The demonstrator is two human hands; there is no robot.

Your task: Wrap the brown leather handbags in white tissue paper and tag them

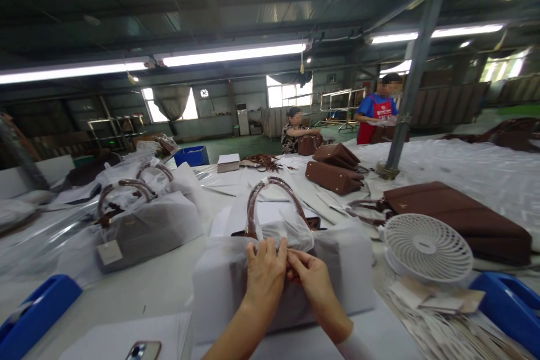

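In front of me stands a handbag (291, 315) upright on the table, wrapped in thin white paper (354, 264). Its brown handle (253, 202) rises in an arch and is covered in clear plastic film. My left hand (266, 273) bends its fingers over the paper at the middle of the bag's top edge. Close beside it, touching or almost touching, my right hand (314, 281) pinches thumb and fingers together at the same spot. What lies between the right fingertips is hidden.
Another wrapped handbag (143, 225) with a tag stands left. A white fan (428, 247), a brown bag (455, 216) and paper tags (442, 315) lie right. Blue tape dispensers (42, 306) flank me; a phone (144, 350) lies in front. Two people (375, 112) work beyond the table.
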